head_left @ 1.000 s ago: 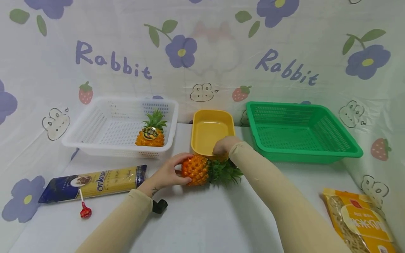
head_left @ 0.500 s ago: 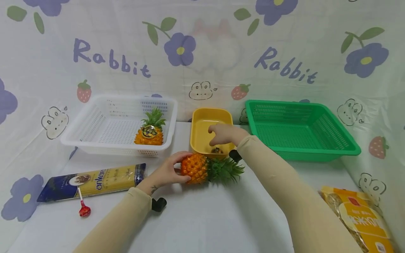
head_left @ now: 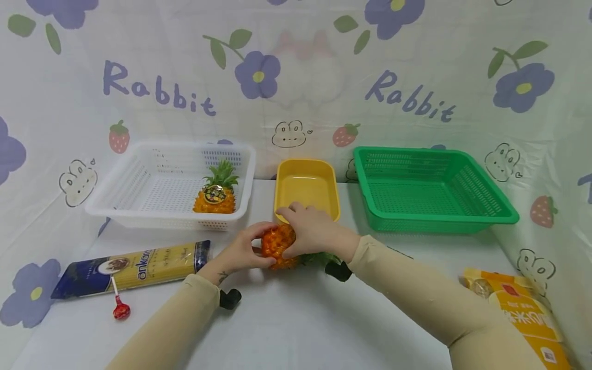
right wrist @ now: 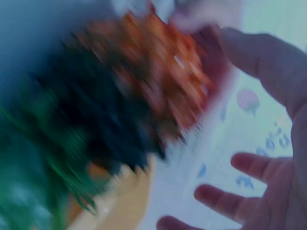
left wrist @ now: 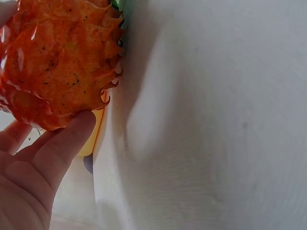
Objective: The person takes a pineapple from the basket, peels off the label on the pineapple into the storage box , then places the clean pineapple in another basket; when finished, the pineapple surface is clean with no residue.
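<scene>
An orange pineapple (head_left: 275, 245) with green leaves (head_left: 319, 258) lies on its side on the white table, its crown to the right. My left hand (head_left: 237, 252) grips its base between thumb and fingers; the left wrist view shows the thumb against the spiky orange skin (left wrist: 57, 67). My right hand (head_left: 316, 232) is over the pineapple's middle, hiding part of it and the near edge of the yellow tray (head_left: 309, 163). In the right wrist view its fingers (right wrist: 261, 167) are spread, with the blurred pineapple (right wrist: 163, 67) beyond them.
Another pineapple (head_left: 215, 200) stands in the white basket (head_left: 166, 218) at back left. A green basket (head_left: 439, 221) is at back right. A spaghetti pack (head_left: 139, 267) and red lollipop (head_left: 121, 310) lie left, a yellow food bag (head_left: 520, 308) right.
My right hand has left the yellow tray and come leftward over the pineapple. A dark label seen half a second ago by the tray's near edge is now hidden. My left hand keeps its grip.
</scene>
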Demonstrator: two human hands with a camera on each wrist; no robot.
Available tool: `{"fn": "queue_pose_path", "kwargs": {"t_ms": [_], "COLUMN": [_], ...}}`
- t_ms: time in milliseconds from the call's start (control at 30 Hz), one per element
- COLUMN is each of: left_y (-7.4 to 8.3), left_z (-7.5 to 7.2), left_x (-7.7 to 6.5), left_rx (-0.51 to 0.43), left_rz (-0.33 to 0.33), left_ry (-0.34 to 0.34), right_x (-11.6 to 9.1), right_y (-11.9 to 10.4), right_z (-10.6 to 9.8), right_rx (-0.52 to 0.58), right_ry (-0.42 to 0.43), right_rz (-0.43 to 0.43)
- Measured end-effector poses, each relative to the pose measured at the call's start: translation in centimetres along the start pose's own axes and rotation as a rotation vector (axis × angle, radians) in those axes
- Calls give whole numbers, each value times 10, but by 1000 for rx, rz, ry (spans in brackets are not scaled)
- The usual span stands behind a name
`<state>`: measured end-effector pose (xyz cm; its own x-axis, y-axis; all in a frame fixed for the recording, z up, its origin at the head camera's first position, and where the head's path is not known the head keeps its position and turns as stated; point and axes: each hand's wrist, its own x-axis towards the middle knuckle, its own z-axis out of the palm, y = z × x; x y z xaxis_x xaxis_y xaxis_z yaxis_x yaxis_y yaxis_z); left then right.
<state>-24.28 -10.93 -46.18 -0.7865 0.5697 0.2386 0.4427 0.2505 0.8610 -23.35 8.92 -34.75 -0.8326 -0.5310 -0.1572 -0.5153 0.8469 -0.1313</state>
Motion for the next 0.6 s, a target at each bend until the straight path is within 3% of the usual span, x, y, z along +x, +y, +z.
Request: {"fn": "queue_pose_path", "kwargs": {"t_ms": [233, 600], "left_y": [-4, 0], "left_z": [2, 3], "left_x": [-1, -2], "left_rx": [20, 2], "left_rz": [32, 51], "left_ry": [9, 13], "right_x": [-7, -9], "right_y": [-11, -12], "right_z": [35, 53], "right_rx": [-90, -140], "right_ry": [59, 120], "right_rz": [-13, -4]}}
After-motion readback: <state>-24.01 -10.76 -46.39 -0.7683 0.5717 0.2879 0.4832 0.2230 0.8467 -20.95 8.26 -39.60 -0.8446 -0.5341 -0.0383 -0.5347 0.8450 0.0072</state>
